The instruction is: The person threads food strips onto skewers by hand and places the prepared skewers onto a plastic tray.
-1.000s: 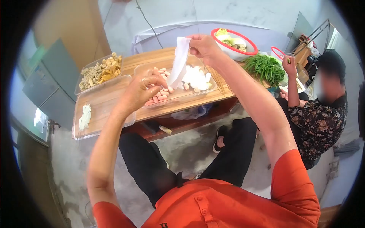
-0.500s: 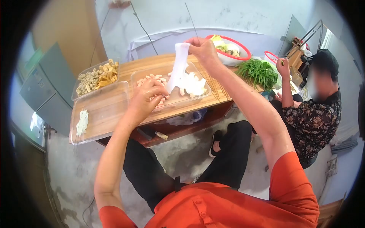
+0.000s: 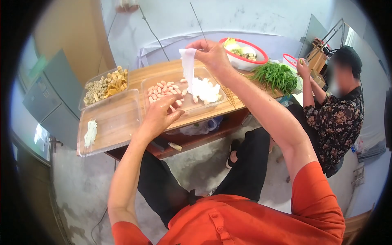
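Note:
My right hand (image 3: 214, 57) is raised over the table, pinching the top of a thin white strip (image 3: 188, 67) that hangs down limp. Below it is a clear plastic tray (image 3: 145, 87) with small pinkish sausage-like pieces (image 3: 160, 92) on the left and a pile of soft white pieces (image 3: 205, 90) on the right. My left hand (image 3: 160, 116) is at the tray's near edge, thumb and fingers apart, with nothing visible between them. A second clear tray (image 3: 116, 116), left of it, carries a bundle of flat white strips (image 3: 90, 132).
Thin wooden skewers (image 3: 229, 97) lie right of the tray. A container of brown and tan pieces (image 3: 107, 86) stands back left. Beyond are a red-rimmed bowl (image 3: 264, 57) and green leafy vegetables (image 3: 275, 77). Another person (image 3: 337, 110) sits at the right. A knife (image 3: 160, 143) lies on the shelf below.
My left hand has come away from the strip and spread its fingers. My right hand has shifted left with the strip, whose lower end hangs more freely. The other person's hands have come together.

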